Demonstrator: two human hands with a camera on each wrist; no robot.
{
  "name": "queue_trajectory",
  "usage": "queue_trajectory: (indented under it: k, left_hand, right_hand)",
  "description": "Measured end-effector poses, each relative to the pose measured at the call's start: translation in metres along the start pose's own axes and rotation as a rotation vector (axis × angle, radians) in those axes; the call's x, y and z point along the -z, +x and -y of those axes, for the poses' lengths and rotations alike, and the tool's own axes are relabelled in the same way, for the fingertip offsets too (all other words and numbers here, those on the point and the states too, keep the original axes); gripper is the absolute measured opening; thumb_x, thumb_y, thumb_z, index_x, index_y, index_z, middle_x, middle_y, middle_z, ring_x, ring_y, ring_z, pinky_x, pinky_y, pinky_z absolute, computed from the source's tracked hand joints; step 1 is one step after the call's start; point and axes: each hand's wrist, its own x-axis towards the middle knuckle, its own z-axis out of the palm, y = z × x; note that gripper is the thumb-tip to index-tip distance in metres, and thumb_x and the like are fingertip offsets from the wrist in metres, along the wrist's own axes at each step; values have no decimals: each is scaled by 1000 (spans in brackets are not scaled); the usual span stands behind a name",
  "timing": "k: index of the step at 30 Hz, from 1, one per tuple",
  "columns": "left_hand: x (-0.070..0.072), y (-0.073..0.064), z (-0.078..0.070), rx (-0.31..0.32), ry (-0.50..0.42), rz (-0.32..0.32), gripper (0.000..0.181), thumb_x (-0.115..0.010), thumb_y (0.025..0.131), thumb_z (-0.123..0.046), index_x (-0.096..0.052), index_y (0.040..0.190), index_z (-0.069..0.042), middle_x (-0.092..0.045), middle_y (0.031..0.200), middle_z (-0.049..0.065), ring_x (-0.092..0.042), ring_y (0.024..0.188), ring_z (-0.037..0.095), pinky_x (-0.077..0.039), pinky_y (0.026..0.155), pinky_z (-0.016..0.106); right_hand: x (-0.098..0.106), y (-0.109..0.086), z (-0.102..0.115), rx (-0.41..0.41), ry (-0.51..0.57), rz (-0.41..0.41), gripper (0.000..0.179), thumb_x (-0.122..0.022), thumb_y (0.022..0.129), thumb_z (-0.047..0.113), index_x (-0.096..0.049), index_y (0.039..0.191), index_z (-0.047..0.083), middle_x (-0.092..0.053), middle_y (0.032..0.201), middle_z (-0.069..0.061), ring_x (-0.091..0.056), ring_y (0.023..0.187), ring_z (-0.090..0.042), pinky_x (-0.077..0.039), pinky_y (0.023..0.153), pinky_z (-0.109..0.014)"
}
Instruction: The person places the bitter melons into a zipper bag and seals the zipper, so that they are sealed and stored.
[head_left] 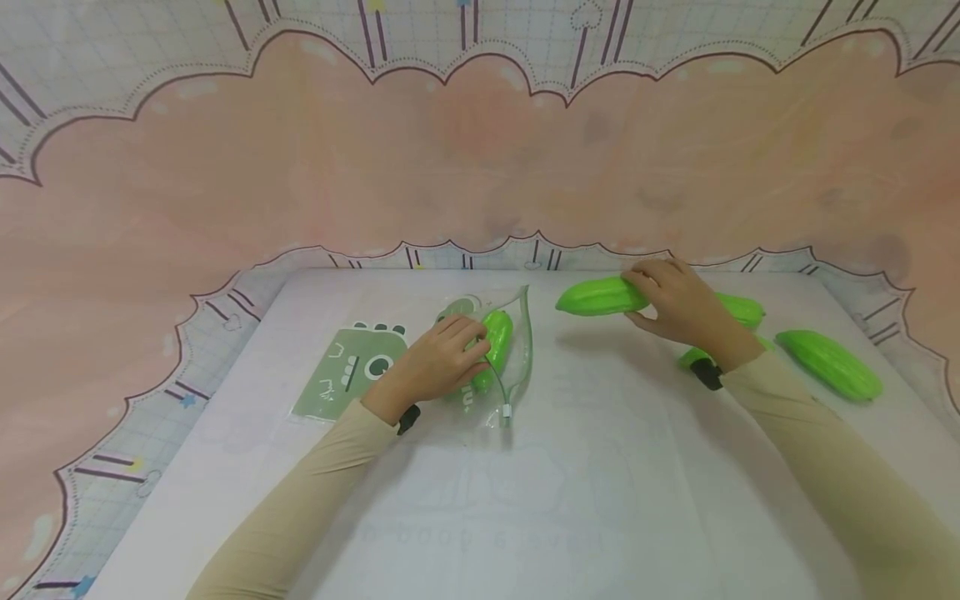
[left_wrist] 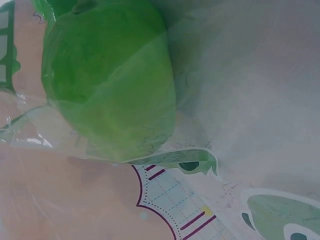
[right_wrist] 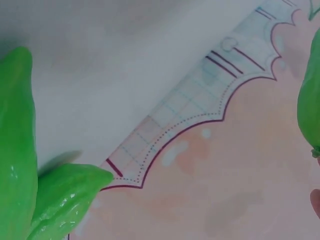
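Observation:
My left hand (head_left: 438, 358) pinches the open edge of a clear slider zip bag (head_left: 527, 342) with a green cartoon print. A bright green, ridged toy gourd (head_left: 498, 340) lies inside that bag; through the film, the left wrist view shows the bagged gourd (left_wrist: 110, 80) up close. To the right of the bag, my right hand (head_left: 686, 304) grips another green toy gourd (head_left: 600, 297) by its right end, above the table. The right wrist view catches this held gourd (right_wrist: 311, 100) at its right edge, with a fingertip beside it.
Beyond and under my right wrist lie more green gourds, one behind (head_left: 741, 310) and one partly hidden (head_left: 693, 357). A further gourd (head_left: 828, 364) lies to the right. Another printed bag (head_left: 348, 371) lies flat at left on the white table (head_left: 480, 517). A patterned cloth (head_left: 480, 167) hangs behind.

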Motion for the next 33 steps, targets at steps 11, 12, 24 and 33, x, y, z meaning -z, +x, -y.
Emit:
queue_trajectory:
  k: [11, 12, 24, 33]
  left_hand:
    - [0, -1, -1, 1, 2, 3, 21, -71, 82, -25, -60, 88, -8, -61, 95, 7, -60, 91, 22, -49, 89, 32]
    - [0, -1, -1, 1, 2, 1, 21, -71, 82, -25, -60, 88, -8, -61, 95, 7, -60, 91, 22, -49, 89, 32]
    - [1, -1, 0, 2, 10, 8, 21, -72, 81, -25, -61, 89, -8, -62, 95, 7, -61, 91, 23, -49, 91, 33]
    - [5, 0, 0, 11, 8, 49, 19, -71, 82, -23, -61, 89, -8, -62, 96, 7, -60, 92, 23, -48, 91, 32]
  right_hand:
    - [2, -3, 24, -23, 6, -24, 54, -80, 64, 20, -60, 108, -5, -62, 96, -21, -58, 90, -36, -47, 80, -51]
    - [2, -3, 26, -22, 9, -26, 55, -80, 64, 20, -60, 108, -5, -62, 96, -20, -59, 89, -36, -47, 80, -50]
    - [-12, -3, 46, 29, 64, -40, 55, -82, 62, 21, -61, 108, -1, -62, 97, -18, -59, 86, -33, -51, 78, -48]
    - [-18, 2, 61, 30, 140, 17, 58, -84, 62, 20, -61, 111, -1, -62, 100, -16, -58, 91, -30, -50, 82, -45]
